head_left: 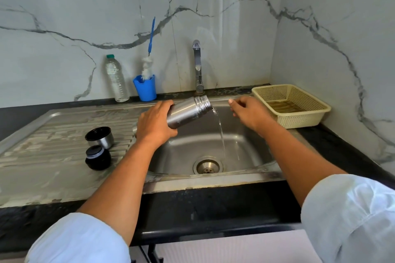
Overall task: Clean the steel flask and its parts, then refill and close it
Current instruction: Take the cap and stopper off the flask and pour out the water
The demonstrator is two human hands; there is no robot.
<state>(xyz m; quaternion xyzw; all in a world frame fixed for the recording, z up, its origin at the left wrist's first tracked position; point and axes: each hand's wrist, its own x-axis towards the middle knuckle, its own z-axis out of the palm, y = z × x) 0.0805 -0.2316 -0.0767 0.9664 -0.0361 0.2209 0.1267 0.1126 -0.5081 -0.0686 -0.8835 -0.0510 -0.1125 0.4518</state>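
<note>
My left hand (155, 123) grips the steel flask (189, 110) around its base, tilted with its open mouth pointing right over the sink basin (192, 147). A thin stream of water (220, 130) runs from the mouth down into the basin. My right hand (249, 114) hovers just right of the mouth with loosely curled fingers, holding nothing. The flask's steel cup lid (100, 136) stands upside down on the drainboard, and the black stopper (98, 157) sits in front of it.
A tap (197, 66) stands behind the basin, no water coming from it. A clear plastic water bottle (116, 79) and a blue cup holding a bottle brush (145, 85) stand by the wall. A cream plastic basket (291, 104) sits on the right counter.
</note>
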